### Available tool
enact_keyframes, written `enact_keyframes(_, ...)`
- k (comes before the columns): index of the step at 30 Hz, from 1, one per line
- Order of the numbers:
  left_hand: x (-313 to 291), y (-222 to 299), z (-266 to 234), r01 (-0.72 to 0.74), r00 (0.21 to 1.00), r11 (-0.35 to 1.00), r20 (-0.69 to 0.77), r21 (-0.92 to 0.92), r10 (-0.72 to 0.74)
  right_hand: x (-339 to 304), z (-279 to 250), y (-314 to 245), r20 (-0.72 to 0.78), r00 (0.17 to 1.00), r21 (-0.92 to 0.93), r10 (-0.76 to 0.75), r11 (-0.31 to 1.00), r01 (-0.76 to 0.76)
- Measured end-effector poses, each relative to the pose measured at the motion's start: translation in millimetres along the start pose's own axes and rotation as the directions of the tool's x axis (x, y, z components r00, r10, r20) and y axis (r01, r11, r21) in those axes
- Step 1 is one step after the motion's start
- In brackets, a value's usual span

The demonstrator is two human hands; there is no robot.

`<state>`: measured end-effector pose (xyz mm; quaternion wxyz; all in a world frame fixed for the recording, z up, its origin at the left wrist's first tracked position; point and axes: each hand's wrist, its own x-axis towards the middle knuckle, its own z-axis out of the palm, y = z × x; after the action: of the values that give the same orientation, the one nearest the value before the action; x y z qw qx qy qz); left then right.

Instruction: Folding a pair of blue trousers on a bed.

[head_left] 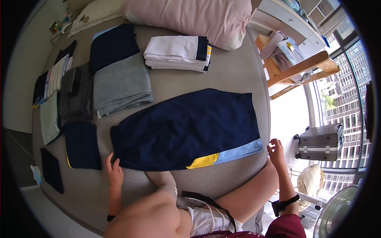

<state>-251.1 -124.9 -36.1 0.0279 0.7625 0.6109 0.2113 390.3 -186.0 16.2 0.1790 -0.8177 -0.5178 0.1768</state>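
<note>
A pair of navy shorts lies flat on the bed in front of me, folded in half lengthwise. The waistband is at the left, and a yellow and light blue trim runs along the near edge towards the hem. Beside the waistband's near corner is my left hand, fingers apart and holding nothing; whether a fingertip touches the cloth I cannot tell. My right hand hovers off the hem's near corner, past the bed's edge. Its fingers are loosely bent and spread, with nothing between them.
Folded clothes fill the bed's left side: a grey stack, navy pieces, a pale green one. White folded garments lie beyond the shorts, below a pink pillow. A wooden chair, suitcase and fan stand right.
</note>
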Motion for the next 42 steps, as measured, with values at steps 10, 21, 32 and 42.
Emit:
enact_keyframes(10,-10,19,13,0.397,0.868,0.728,-0.029,-0.559,-0.495,-1,34,-18,0.300,0.770,0.550,0.562,0.558,-0.621)
enact_keyframes(21,16,38,1,0.803,0.391,0.066,0.440,-0.592,-0.808,-4,34,-13,0.302,0.786,0.664,0.540,0.473,-0.580)
enact_keyframes(32,17,25,-10,0.574,0.468,-0.220,0.536,-0.789,-0.703,-10,14,-2,0.377,0.820,0.645,0.431,0.513,-0.567)
enact_keyframes(42,4,-14,-5,0.608,0.630,-0.166,0.599,-0.776,-0.494,-7,22,12,0.414,0.875,0.653,0.249,0.588,-0.476)
